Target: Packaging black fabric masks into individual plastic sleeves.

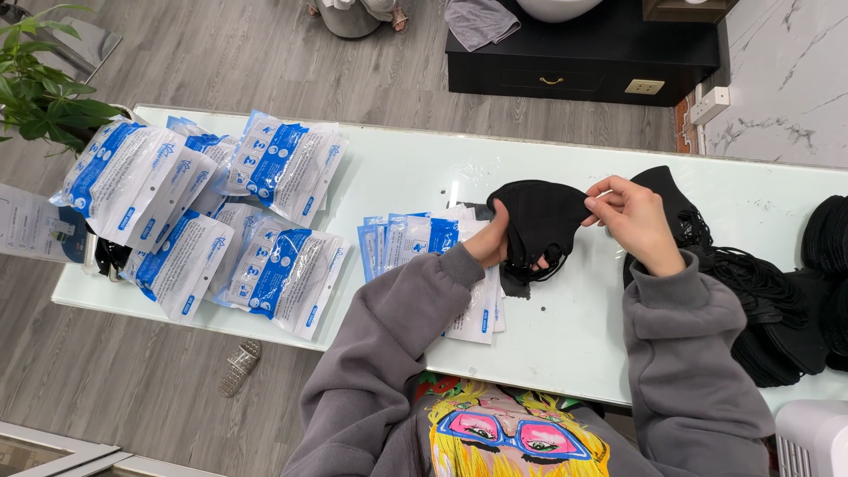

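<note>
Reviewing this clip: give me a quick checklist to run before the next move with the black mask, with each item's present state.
1. Black mask held by both hands: ok, left hand and right hand grip opposite edges.
2. Mask lifted off the glass table: cannot tell.
3. Empty pouches within reach: ok, beside the left hand.
4. Loose masks at hand: ok, piled to the right.
5. Ear loops untangled: cannot tell.

Both grey-sleeved arms raised, left hand (491, 240) and right hand (632, 216) apart, fingers pinched shut.
</note>
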